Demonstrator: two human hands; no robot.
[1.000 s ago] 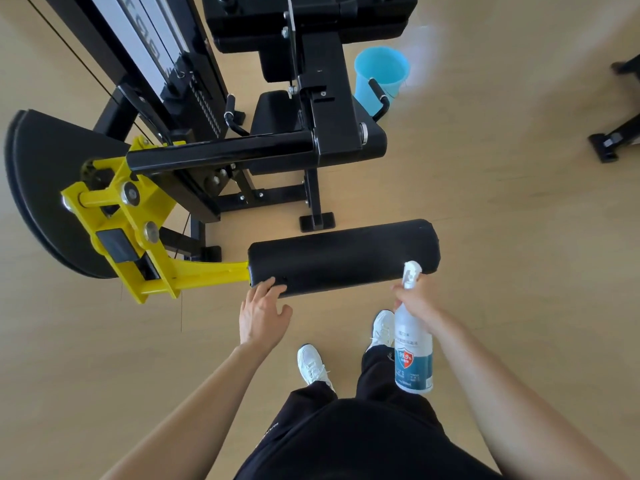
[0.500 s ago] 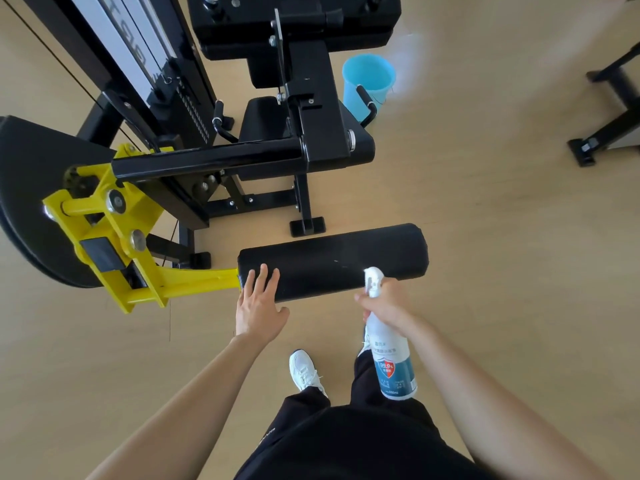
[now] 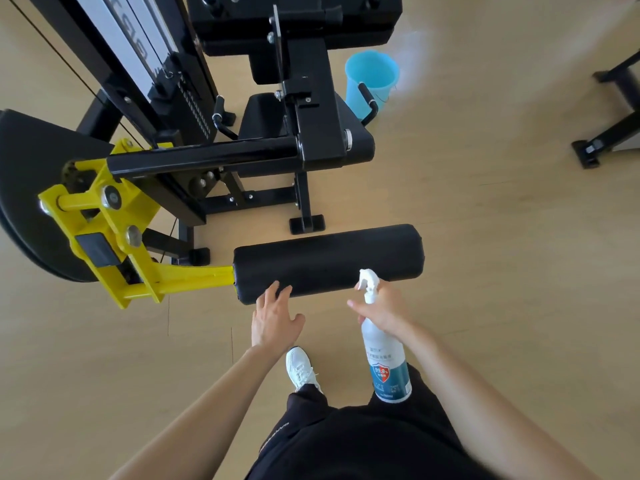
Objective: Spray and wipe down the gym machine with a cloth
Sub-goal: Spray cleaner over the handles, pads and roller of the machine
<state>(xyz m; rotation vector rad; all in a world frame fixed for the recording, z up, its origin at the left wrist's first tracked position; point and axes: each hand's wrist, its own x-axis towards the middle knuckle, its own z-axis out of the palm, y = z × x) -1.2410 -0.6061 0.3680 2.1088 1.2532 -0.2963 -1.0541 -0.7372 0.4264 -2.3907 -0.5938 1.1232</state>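
Observation:
A black padded roller [image 3: 329, 259] juts right from the yellow lever arm [image 3: 138, 258] of the black gym machine [image 3: 304, 133]. My left hand [image 3: 275, 318] is open, fingers spread, with its fingertips on the roller's near left end. My right hand [image 3: 384, 311] grips the neck of a white spray bottle [image 3: 384, 355] with a blue label. Its white nozzle sits just in front of the roller's near side, pointing at the pad. No cloth is in view.
A light blue bucket [image 3: 372, 81] stands on the wooden floor behind the machine's seat. The black foot of another machine [image 3: 602, 140] is at the far right. My white shoe [image 3: 301, 367] and black trousers are below the roller.
My right hand has carried the bottle left along the roller toward its middle. My left hand has stayed at the roller's left end, fingertips on the pad.

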